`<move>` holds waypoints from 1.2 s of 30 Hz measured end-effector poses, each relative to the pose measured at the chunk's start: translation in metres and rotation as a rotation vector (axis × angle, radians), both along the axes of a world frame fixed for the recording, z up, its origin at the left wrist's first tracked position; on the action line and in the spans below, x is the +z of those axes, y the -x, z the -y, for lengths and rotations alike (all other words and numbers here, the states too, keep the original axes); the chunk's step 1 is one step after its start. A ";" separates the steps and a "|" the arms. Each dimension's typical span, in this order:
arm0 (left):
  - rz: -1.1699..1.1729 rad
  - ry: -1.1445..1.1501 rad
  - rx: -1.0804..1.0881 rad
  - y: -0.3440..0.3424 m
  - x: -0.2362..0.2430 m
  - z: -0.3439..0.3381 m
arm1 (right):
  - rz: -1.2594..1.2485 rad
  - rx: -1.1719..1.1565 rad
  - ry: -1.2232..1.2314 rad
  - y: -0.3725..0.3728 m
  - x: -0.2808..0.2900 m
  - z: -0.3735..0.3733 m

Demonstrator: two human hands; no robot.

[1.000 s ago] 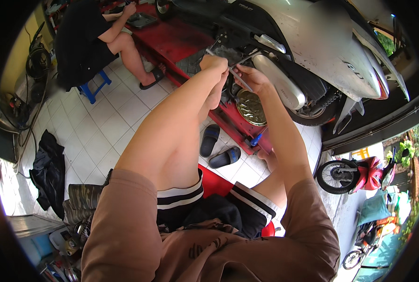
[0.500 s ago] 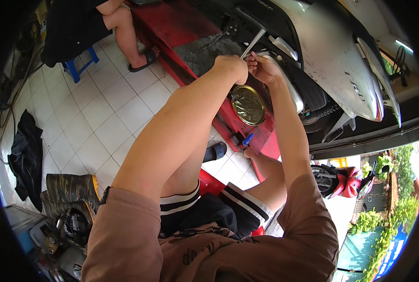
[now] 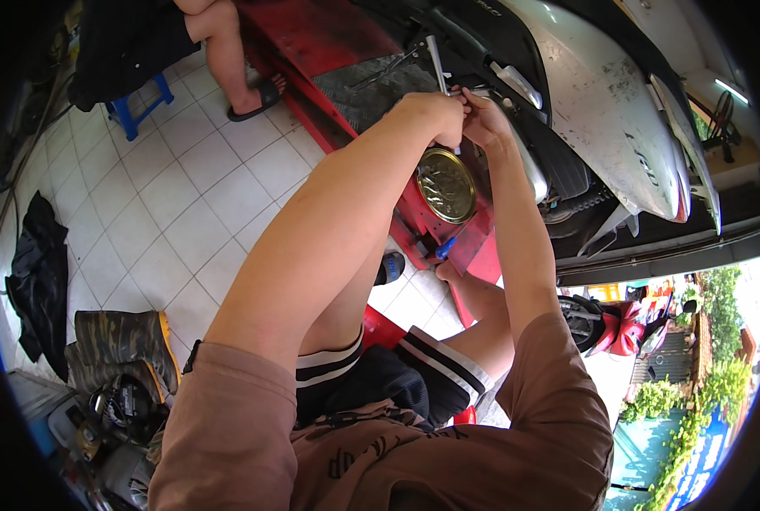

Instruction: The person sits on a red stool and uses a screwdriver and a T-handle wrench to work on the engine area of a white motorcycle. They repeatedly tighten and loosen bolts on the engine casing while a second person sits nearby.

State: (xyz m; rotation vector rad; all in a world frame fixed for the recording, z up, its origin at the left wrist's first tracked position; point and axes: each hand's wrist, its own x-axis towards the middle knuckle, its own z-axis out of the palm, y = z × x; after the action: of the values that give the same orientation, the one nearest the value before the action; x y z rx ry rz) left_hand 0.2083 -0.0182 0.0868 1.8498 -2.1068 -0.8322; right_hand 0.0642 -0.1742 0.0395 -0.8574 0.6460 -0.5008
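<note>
A silver scooter [image 3: 601,102] stands on a red lift platform [image 3: 312,43] ahead of me. My left hand [image 3: 438,112] and my right hand [image 3: 484,119] are close together at the scooter's lower side, beside its silver exhaust cover [image 3: 529,166]. Both grip a long metal tool [image 3: 435,58] whose shaft rises from between my hands toward the scooter. A round brass-coloured tin [image 3: 446,185] lies on the platform just below my hands. A blue-handled screwdriver [image 3: 442,249] lies at the platform's edge.
Another person sits on a blue stool [image 3: 137,106] at the upper left, a foot in a sandal [image 3: 256,100] by the platform. Camouflage boots [image 3: 124,341] and dark clothing [image 3: 35,272] lie on the white tiles. A black slipper [image 3: 388,266] lies near my knee. A red scooter [image 3: 610,324] is parked outside.
My hands have closed together on the tool. Its shaft has swung from leaning up to the right to nearly upright. The view has shifted slightly.
</note>
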 end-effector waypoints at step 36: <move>-0.104 0.039 0.148 -0.022 -0.007 0.015 | 0.117 -0.157 0.063 0.008 0.010 0.004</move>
State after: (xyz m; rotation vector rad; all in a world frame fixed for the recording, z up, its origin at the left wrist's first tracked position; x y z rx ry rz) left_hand 0.2306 -0.0335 0.0797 1.8734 -1.8853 -0.8273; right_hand 0.0566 -0.1779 0.0497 -0.8334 0.5954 -0.7107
